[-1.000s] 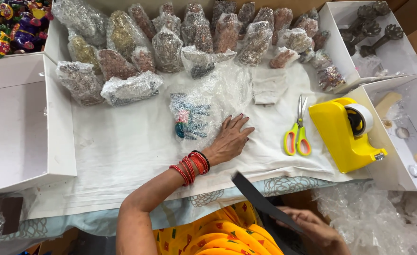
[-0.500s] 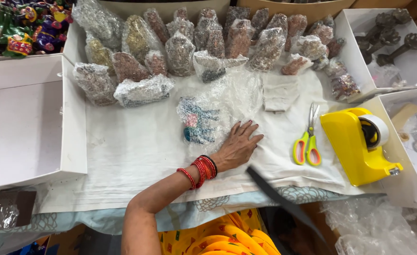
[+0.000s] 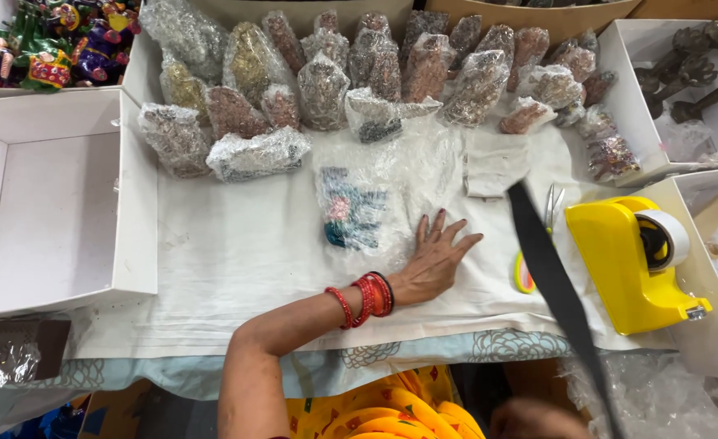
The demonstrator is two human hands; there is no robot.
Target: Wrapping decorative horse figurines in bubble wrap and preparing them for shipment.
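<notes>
Bubble-wrapped figurine (image 3: 349, 213) lies just beside the left hand (image 3: 434, 262), spread flat on white cloth (image 3: 237, 260).

The scene is viewed from a single head-worn camera, aimed steeply down and held close over the white-clothed table (image 3: 213, 268); wrapped figurines (image 3: 326, 81) are framed toward twelve o'clock.

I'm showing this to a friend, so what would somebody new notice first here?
Probably the left hand, lying flat on the white cloth with red bangles at the wrist, beside a bubble-wrapped colourful item. Next, the bright yellow tape dispenser at the right, and the rows of bubble-wrapped figurines along the far edge.
</notes>
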